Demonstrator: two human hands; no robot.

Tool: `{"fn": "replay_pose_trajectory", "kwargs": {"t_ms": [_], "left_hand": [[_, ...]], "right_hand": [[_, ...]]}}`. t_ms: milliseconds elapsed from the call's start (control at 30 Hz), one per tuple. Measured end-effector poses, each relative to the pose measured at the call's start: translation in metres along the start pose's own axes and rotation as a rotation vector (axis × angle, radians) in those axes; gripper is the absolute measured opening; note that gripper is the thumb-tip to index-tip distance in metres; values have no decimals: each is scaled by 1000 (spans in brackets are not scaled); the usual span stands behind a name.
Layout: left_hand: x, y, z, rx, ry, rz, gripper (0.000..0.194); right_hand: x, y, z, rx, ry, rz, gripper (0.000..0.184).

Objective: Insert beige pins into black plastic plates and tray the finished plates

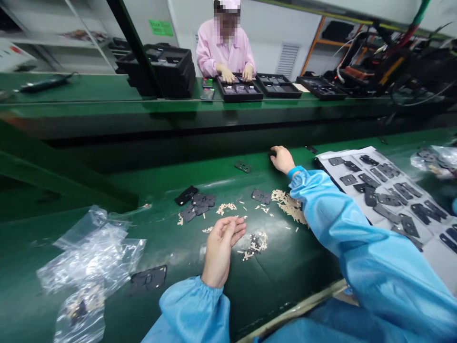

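My left hand (220, 245) is closed in a pinch above the green work surface, thumb against fingers. Whatever it may hold is too small to make out. Farther forward, my right hand (284, 161) has its fingers closed on a small black part (273, 153), mostly covered by the hand. Close to the left fingertips lies a small heap of black and cream bits (256, 244). Thin cream strips (291, 206) form a larger pile by my right sleeve. Flat black plates (200, 204) lie beyond my left hand, and single plates (243, 166) (261, 196) lie near the right.
Clear plastic bags (91, 255) lie at the left beside another black plate (148, 278). At right, a white-covered board (342, 183) carries many black plates. Across a raised ledge, a person in pink (226, 47) handles parts in a black tray (243, 96). A green post (71, 166) stands left.
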State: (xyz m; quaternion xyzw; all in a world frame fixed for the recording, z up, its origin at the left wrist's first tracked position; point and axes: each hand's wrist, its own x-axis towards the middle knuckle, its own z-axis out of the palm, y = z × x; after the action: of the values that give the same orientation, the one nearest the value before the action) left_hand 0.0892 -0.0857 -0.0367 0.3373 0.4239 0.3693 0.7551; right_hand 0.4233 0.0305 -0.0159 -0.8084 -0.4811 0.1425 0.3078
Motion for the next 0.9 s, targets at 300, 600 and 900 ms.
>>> {"fn": "replay_pose_trajectory", "kwargs": {"t_ms": [300,600,900], "left_hand": [[1,1,-1,-5,-1,3,33],[-2,8,4,-37,-30,-8,33],[-3,11,2,2,-174,-12,40]], "right_hand": [[6,27,-34,-263,-80,-48,34],[-100,-35,-29,147,-90,-270,13],[-207,-67,2,537,-446,-452,7]]}}
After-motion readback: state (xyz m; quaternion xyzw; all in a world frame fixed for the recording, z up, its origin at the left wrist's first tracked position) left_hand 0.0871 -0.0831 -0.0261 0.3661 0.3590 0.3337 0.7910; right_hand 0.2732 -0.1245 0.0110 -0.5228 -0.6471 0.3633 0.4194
